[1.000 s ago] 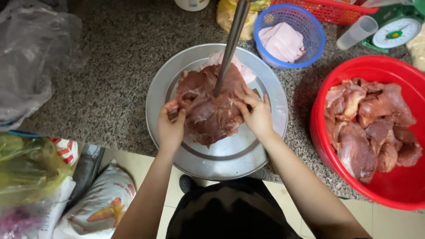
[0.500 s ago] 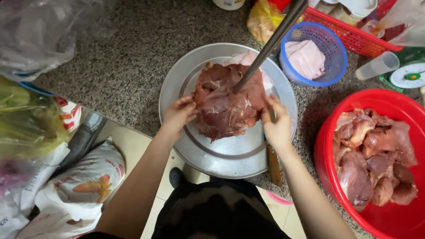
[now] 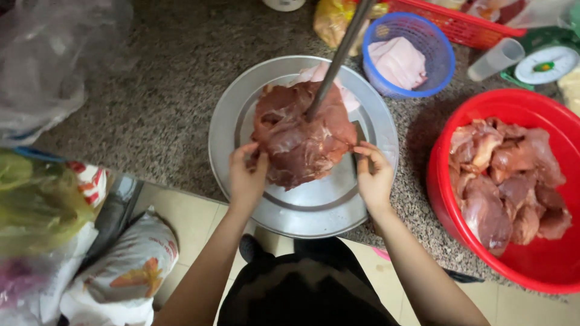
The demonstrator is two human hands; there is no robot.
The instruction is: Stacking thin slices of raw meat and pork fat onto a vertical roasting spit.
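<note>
A large slab of dark red raw meat (image 3: 300, 134) is threaded on a metal rod (image 3: 338, 57) that rises from a round metal tray (image 3: 302, 211) on the stone counter. My left hand (image 3: 246, 174) grips the meat's lower left edge. My right hand (image 3: 373, 176) pinches its right edge with the fingertips. A pale pink piece of meat (image 3: 347, 99) lies under the slab at the back of the tray.
A red basin (image 3: 447, 199) with several raw meat chunks stands at the right. A blue basket (image 3: 436, 57) holds pale meat behind the tray. A kitchen scale (image 3: 547, 63) and a plastic cup (image 3: 495, 58) sit at the far right. Plastic bags (image 3: 54, 72) crowd the left side.
My view has shifted so the tray sits more central. Both hands slid to the slab's outer edges, the right one moving from on top to its right edge.
</note>
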